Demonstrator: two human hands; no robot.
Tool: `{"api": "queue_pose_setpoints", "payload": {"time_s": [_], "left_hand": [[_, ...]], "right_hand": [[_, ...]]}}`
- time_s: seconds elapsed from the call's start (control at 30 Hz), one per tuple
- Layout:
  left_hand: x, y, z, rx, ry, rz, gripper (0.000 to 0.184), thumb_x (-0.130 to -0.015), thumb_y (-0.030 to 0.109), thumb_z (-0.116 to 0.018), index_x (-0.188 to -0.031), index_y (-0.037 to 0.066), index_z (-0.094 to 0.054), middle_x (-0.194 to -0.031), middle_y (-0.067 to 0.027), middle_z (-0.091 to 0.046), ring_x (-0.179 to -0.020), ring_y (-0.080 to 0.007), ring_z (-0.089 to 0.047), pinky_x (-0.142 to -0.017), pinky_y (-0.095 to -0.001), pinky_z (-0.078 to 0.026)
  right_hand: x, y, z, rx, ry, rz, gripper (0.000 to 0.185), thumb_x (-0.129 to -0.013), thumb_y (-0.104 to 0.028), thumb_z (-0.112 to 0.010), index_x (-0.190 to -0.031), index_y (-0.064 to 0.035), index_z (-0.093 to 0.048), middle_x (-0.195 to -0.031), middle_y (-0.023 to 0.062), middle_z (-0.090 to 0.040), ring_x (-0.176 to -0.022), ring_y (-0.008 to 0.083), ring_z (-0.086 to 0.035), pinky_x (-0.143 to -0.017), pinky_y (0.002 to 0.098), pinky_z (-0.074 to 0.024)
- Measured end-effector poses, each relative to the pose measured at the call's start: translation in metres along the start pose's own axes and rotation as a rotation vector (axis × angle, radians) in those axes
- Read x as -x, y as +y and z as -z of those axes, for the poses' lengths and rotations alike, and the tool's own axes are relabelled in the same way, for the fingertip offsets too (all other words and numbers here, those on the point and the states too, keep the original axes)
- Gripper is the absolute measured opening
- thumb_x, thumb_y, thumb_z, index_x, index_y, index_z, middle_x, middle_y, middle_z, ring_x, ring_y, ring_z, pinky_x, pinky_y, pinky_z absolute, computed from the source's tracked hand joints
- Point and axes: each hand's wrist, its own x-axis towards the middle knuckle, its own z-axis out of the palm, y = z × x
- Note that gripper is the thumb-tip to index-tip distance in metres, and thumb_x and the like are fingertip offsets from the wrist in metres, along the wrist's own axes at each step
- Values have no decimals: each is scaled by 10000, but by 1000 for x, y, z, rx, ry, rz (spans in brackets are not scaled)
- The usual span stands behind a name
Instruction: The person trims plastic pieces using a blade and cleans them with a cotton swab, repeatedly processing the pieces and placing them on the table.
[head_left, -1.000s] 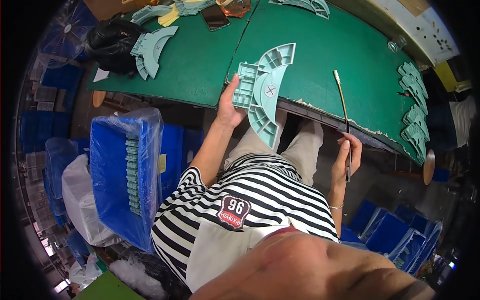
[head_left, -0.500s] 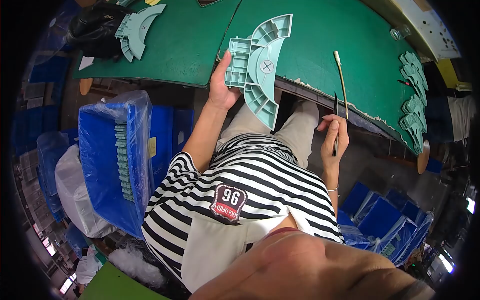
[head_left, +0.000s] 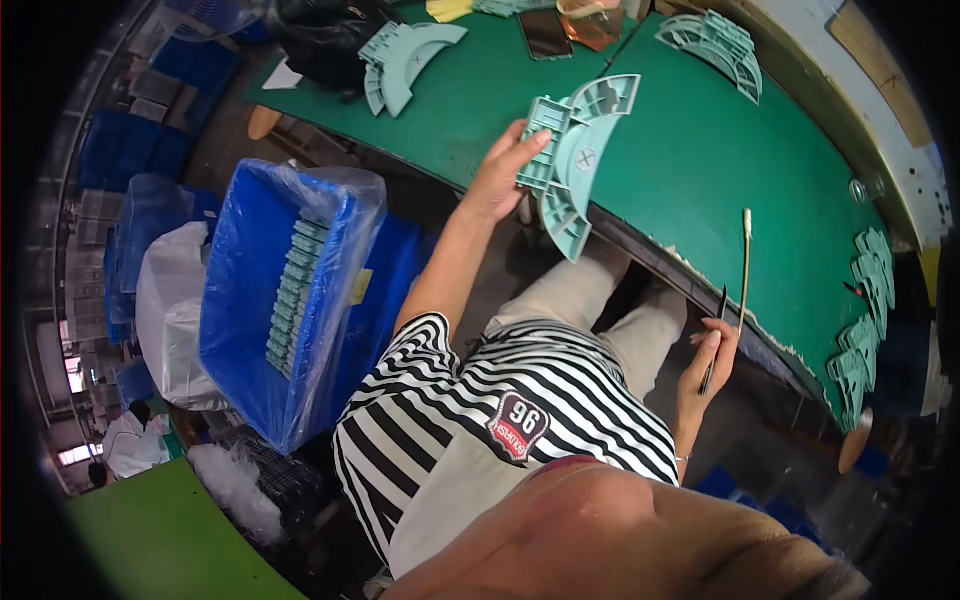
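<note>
My left hand [head_left: 505, 172] grips the ribbed block of a pale green curved plastic part [head_left: 583, 160], its thumb on top. The part is held above the front edge of the green table [head_left: 690, 170], and its face shows a round boss with a cross. My right hand [head_left: 712, 362] is closed on a thin dark tool [head_left: 715, 340]. Just beside it rises a slender stick [head_left: 746, 265] with a pale tip; whether my fingers also hold the stick I cannot tell.
Similar green parts lie at the back left [head_left: 412, 62], at the back [head_left: 712, 48] and stacked at the right [head_left: 868, 320]. A phone [head_left: 546, 36] and a black bag [head_left: 325, 45] are on the table. A blue bin [head_left: 245, 300] with stacked parts stands left.
The view has shifted, showing more of the table's back. My left hand has brought the part to a more tilted position, with the thumb now over its block. My right hand still holds the tool.
</note>
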Motion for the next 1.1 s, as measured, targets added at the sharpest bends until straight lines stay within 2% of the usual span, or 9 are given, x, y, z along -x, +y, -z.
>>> {"api": "queue_pose_setpoints", "payload": {"time_s": [0.1, 0.2, 0.27, 0.3, 0.4, 0.53, 0.7, 0.8, 1.1], "left_hand": [[-20, 34, 23, -245, -19, -116, 437, -964, 245, -587, -1290, -20, -469, -1159, -56, -589, -1039, -95, -541, -905, -266, -443], [-51, 59, 60, -615, 65, -242, 359, -966, 254, -569, -1191, -25, -561, -1018, -52, -637, -932, -107, -575, -845, -274, -467], [-89, 76, 102, -1152, 259, -260, 410, -949, 276, -592, -1188, -56, -562, -1072, -69, -641, -974, -137, -559, -860, -286, -449], [-109, 86, 120, -1343, 286, -384, 408, -909, 289, -629, -1144, -42, -593, -1038, -116, -662, -944, -167, -590, -840, -296, -455], [-156, 110, 163, -1737, 499, -299, 510, -868, 419, -595, -1193, 27, -615, -1154, -230, -633, -1082, -387, -595, -912, -450, -469], [-214, 142, 221, -2053, 456, -98, 488, -867, 460, -583, -1195, 104, -645, -1251, -248, -558, -1174, -421, -514, -984, -476, -427], [-218, 149, 214, -2060, 681, 118, 529, -870, 490, -574, -1286, 163, -584, -1395, -203, -423, -1294, -398, -367, -1015, -519, -370], [-211, 149, 204, -2046, 644, 182, 547, -868, 507, -572, -1321, 201, -549, -1378, -198, -442, -1285, -383, -378, -1024, -530, -350], [-208, 154, 194, -2185, 566, 59, 453, -823, 383, -648, -1222, 169, -626, -1304, -166, -526, -1241, -357, -449, -990, -506, -398]], "right_hand": [[-2, -2, -2, 31, -14, 24, 218, -987, -151, -448, -958, 29, -567, -804, 76, -473, -668, 145, -493, -627, 273, -402], [-3, -6, -6, 24, -21, 24, 221, -988, -149, -450, -949, 35, -567, -794, 82, -472, -654, 152, -490, -613, 281, -396], [-2, -7, -7, 38, -37, 34, 205, -986, -130, -451, -950, 34, -568, -787, 83, -472, -644, 153, -488, -604, 285, -394], [-2, -8, -7, 49, -44, 42, 202, -986, -127, -451, -950, 34, -569, -784, 83, -471, -642, 153, -488, -601, 286, -393], [-2, -15, -7, 76, -49, 44, 196, -987, -117, -447, -944, 30, -569, -771, 87, -468, -632, 157, -487, -588, 288, -389], [2, -17, -4, 94, -32, 25, 178, -980, -96, -448, -934, 25, -570, -763, 86, -464, -623, 157, -482, -575, 287, -385], [7, -13, -3, 115, -23, 24, 142, -963, -54, -457, -932, 20, -575, -746, 75, -450, -607, 153, -463, -559, 283, -373], [9, -13, -4, 130, -31, 13, 138, -958, -42, -457, -931, 19, -578, -739, 71, -445, -600, 150, -452, -557, 284, -368], [1, -14, -9, 131, -82, 55, 113, -941, -12, -475, -935, 30, -579, -758, 107, -470, -631, 205, -463, -575, 312, -375]]}}
